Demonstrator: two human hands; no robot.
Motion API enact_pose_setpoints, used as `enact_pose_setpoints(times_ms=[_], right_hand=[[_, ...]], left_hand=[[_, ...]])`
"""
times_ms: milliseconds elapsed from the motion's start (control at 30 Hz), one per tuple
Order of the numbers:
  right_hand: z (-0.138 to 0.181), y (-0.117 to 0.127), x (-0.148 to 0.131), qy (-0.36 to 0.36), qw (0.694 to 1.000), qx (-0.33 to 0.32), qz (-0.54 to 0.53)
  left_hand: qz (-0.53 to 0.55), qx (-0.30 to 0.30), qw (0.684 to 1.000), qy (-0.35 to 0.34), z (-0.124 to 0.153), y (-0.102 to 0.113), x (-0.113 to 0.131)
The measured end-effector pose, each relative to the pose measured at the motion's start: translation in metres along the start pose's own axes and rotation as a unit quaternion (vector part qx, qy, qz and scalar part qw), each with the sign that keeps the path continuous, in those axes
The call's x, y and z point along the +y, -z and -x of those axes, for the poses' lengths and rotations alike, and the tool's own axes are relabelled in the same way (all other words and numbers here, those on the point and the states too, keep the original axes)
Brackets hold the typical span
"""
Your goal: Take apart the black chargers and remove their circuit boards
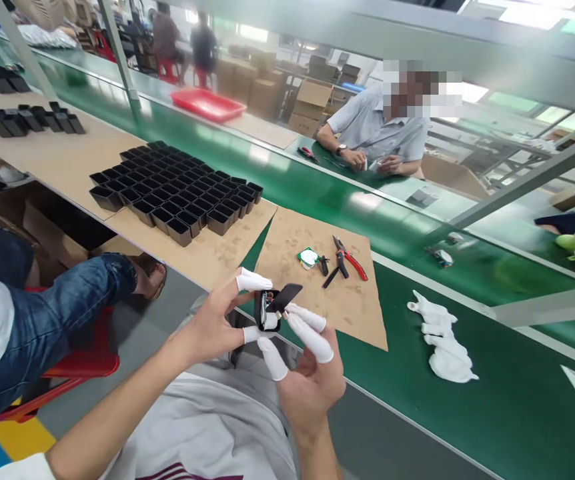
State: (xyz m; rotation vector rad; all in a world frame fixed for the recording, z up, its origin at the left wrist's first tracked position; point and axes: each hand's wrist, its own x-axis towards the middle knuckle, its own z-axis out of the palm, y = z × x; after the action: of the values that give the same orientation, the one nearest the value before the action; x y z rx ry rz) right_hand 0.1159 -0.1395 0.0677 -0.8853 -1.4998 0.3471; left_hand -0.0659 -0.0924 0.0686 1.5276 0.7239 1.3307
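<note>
Pinching small black part point(278, 305) betw both hands, L hand point(217, 320) and R hand point(312, 380), held in air off cardboard mat's point(287, 240) near edge. Looks mid-assembly; next needs steady fingertip alignment, prob.

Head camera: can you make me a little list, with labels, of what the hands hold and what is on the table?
left hand: pinches a small black part, white finger cots on
right hand: fingertips on the same part
cardboard: pliers, roll of tape
black cases: in rows, open tops up
white gloves: on the green belt
red tray: far side
co-worker: across the belt
</note>
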Motion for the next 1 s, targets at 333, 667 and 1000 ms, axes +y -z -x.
enact_pose_setpoints(times_ms=[333, 667, 1000], right_hand=[[0.029, -0.001, -0.018, 0.107, 0.981, 0.108, 0.118], [0.030, 0.034, -0.001, 0.083, 0.974, 0.126, 0.171], [0.003, 0.049, 0.046, -0.235, 0.918, 0.315, -0.046]], left_hand=[[0.067, 0.032, 0.995, -0.060, 0.016, -0.038, -0.016], [0.079, -0.028, 0.994, -0.065, -0.016, -0.071, -0.017], [0.100, 0.059, 0.993, 0.003, -0.045, -0.106, -0.021]])
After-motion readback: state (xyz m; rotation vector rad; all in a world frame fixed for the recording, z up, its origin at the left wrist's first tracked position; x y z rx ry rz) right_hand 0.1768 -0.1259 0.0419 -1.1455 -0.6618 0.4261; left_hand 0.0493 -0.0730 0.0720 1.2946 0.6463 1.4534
